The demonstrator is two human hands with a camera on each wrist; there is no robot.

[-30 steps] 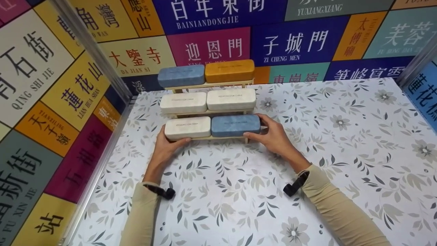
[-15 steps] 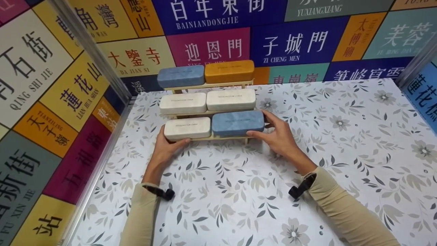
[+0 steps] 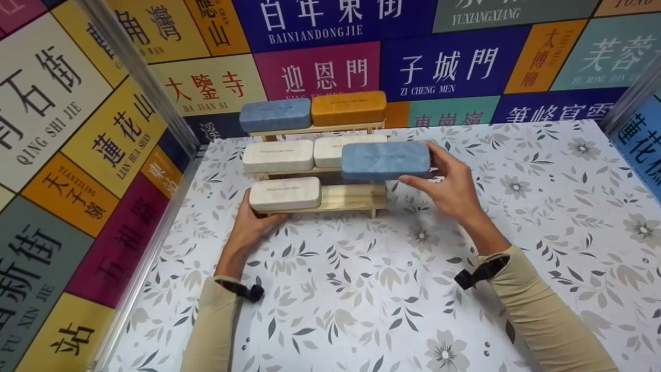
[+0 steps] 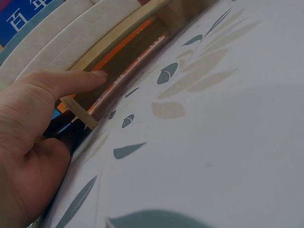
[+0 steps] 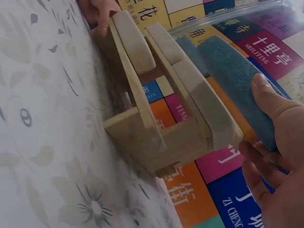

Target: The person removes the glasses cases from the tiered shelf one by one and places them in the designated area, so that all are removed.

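My right hand (image 3: 454, 188) holds a blue eyeglass case (image 3: 386, 160) by its right end, thumb in front and fingers behind. The case is lifted above the lowest step of a wooden three-step rack (image 3: 353, 199) and partly covers a white case (image 3: 328, 150) on the middle step. In the right wrist view the blue case (image 5: 237, 80) is apart from the rack. My left hand (image 3: 251, 222) grips the lowest step's left end, thumb along its front edge, beside a white case (image 3: 285, 193). Its other fingers are mostly hidden.
Another white case (image 3: 279, 156) is on the middle step. On the top step sit a blue case (image 3: 274, 114) and an orange case (image 3: 348, 108). A flower-patterned cloth (image 3: 351, 289) covers the table. Sign-printed walls (image 3: 315, 72) stand behind and at the sides.
My right hand has picked the blue case up off the lowest step and moved it up and to the right, baring the wood there. The left hand has stayed in place.
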